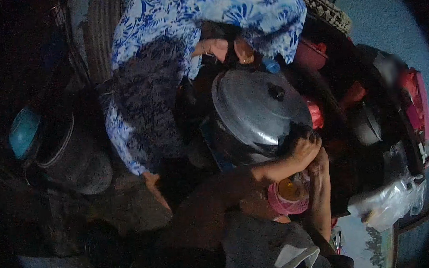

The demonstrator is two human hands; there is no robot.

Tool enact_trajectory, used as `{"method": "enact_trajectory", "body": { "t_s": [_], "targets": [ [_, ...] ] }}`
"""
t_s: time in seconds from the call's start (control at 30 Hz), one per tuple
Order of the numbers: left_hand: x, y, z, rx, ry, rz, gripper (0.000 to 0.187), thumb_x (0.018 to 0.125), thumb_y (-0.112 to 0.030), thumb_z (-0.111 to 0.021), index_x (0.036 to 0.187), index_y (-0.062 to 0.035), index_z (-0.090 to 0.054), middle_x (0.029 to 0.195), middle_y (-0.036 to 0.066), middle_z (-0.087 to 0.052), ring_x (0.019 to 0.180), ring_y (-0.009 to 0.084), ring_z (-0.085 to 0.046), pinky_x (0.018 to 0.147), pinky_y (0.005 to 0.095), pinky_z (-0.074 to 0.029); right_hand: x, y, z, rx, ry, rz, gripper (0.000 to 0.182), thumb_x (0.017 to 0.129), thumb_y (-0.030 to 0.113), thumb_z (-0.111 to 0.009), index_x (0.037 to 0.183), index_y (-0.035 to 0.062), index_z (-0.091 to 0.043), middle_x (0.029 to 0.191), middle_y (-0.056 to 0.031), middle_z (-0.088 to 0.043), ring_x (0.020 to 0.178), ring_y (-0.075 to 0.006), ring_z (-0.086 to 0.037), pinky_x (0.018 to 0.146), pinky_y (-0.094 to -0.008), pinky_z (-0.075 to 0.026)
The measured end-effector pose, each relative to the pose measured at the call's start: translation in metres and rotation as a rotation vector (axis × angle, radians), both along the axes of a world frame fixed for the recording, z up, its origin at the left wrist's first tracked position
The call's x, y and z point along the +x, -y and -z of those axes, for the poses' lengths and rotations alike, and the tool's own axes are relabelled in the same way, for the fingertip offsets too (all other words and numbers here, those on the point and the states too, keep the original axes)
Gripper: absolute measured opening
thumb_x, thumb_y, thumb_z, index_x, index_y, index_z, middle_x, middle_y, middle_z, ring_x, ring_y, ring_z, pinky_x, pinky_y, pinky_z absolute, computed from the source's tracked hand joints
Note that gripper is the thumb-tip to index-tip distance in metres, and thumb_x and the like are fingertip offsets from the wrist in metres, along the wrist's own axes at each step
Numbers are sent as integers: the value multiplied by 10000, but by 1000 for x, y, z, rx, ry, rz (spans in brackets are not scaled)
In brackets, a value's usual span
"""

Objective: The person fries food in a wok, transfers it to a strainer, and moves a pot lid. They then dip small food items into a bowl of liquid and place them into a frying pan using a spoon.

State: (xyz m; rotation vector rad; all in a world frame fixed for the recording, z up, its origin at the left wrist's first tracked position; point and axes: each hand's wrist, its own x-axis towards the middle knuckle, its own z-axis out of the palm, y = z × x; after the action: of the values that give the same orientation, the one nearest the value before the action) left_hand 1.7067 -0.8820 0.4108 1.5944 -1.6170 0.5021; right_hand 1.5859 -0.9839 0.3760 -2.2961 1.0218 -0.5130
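Observation:
A large metal pot with a lid [252,112] and a dark knob [276,92] stands in front of me. My left hand [304,150] is at the pot's near right edge, its fingers curled beside a dark patch that may be cloth or shadow. Just below and touching it is my right hand [318,164], also closed. Whatever the two hands hold is hidden. Under my wrists sits a pink basket [280,202] with a round amber-coloured thing [290,189] in it.
Across from me is a person in a blue and white patterned garment [206,6], hands behind the pot. A dark bucket-like pot [73,157] and teal bowl [24,132] are at left. Clear plastic bags [390,203] and a lidded pot [367,124] are at right.

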Motion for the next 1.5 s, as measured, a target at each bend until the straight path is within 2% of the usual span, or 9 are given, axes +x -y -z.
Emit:
{"method": "enact_trajectory", "body": {
  "t_s": [0.1, 0.4, 0.5, 0.67, 0.8, 1.0, 1.13, 1.3, 1.5],
  "targets": [
    [-10, -28, -13, 96, 19, 24, 232, 745, -119, -502, 939, 2, -545, 974, 163, -587, 990, 338, -543, 641, 399, -486, 13, -50, -22, 675, 613, 0, 296, 890, 60, -296, 1150, 24, -434, 1178, -121, -483, 1069, -247, -492, 861, -371, -423],
    [-23, -90, -36, 120, 120, 11, 277, 747, -131, -498, 983, 13, -507, 1030, 181, -566, 1015, 357, -522, 713, 402, -492, 6, -122, -63, 1136, 1023, 55, 323, 912, 93, -282, 1191, 2, -417, 1189, -138, -468, 1078, -256, -479, 918, -375, -404],
    [-33, -106, -26, 148, 116, -10, 309, 733, -155, -523, 998, 2, -497, 1054, 179, -559, 1013, 350, -516, 702, 433, -492, -6, -131, -54, 1119, 1002, 53, 326, 907, 101, -306, 1199, 5, -417, 1184, -133, -474, 1075, -257, -480, 917, -377, -402],
    [-48, -128, 15, 123, 88, -33, 319, 723, -173, -550, 1001, -27, -499, 1077, 167, -547, 1035, 321, -491, 668, 441, -494, -33, -161, -40, -70, -199, -249, 336, 900, 166, -365, 1185, 0, -433, 1171, -138, -494, 1072, -205, -488, 890, -331, -414],
    [-48, -171, 13, 353, 118, -13, 315, 735, -189, -547, 1020, -59, -507, 1028, 110, -545, 1025, 288, -477, 715, 403, -477, -18, -191, -19, -160, -816, -61, 388, 824, 87, -475, 1196, 1, -402, 1178, -170, -472, 1084, -276, -481, 861, -321, -418],
    [-43, -186, 89, 227, 88, 75, 348, 777, -214, -528, 1102, -93, -508, 1002, 76, -528, 975, 241, -476, 910, 455, -315, -30, -226, 18, 78, -377, -133, 353, 912, 169, -382, 1227, 11, -399, 1198, -147, -459, 1106, -202, -452, 922, -309, -361],
    [-30, -203, 138, 342, 27, 77, 226, 824, -169, -474, 1025, -84, -532, 990, 93, -539, 946, 247, -489, 922, 447, -307, -38, -211, 116, 137, -304, -229, 398, 899, 156, -418, 1267, 24, -343, 1231, -150, -435, 1136, -267, -431, 956, -346, -348],
    [-16, -206, 192, 452, -88, 9, 171, 874, -124, -418, 916, -48, -565, 950, 123, -552, 911, 252, -503, 934, 415, -315, 4, -245, 179, 484, 399, -25, 351, 907, 266, -405, 1138, 6, -456, 1090, -130, -508, 1022, -241, -499, 862, -332, -416],
    [-16, -219, 289, 632, -64, -240, 214, 869, -149, -434, 999, -30, -554, 1010, 149, -543, 1017, 261, -473, 949, 423, -312, 32, -263, 221, 568, 320, 13, 353, 904, 265, -410, 1143, 10, -454, 1096, -132, -507, 1027, -242, -497, 865, -333, -414]
  ]
}}
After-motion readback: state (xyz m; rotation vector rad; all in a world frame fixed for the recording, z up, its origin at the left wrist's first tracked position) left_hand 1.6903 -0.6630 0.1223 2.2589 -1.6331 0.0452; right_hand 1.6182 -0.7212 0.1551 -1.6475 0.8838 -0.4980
